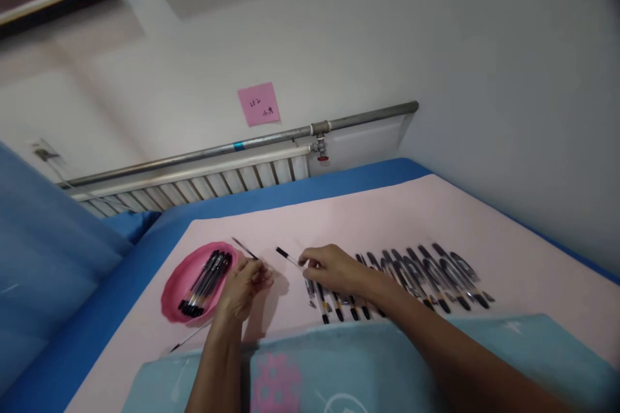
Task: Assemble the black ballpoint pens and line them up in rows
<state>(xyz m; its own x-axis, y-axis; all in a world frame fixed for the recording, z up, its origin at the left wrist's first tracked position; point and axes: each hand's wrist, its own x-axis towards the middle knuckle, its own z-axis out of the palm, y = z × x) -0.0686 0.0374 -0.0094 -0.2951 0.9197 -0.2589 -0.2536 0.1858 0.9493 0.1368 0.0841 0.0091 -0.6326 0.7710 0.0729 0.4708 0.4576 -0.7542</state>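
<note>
My left hand (245,287) is beside the pink dish, its fingers pinched on a thin dark rod (243,247) that looks like a pen refill and points up and left. To its right, my right hand (332,268) has thumb and fingers closed on a thin white stick with a black end (282,252), which also looks like a pen refill. The two hands are apart. Several black pens (207,282) lie together in the pink dish (172,297). Under and beyond my right forearm, rows of black pen parts (429,274) are spread out, partly hidden by the arm.
A pale pink sheet (387,206) covers the blue table (358,174). Another thin white stick (191,337) lies below the dish. A light blue patterned cloth (378,361) is along the near edge. Behind stand a radiator (232,181) and a metal pipe (194,158).
</note>
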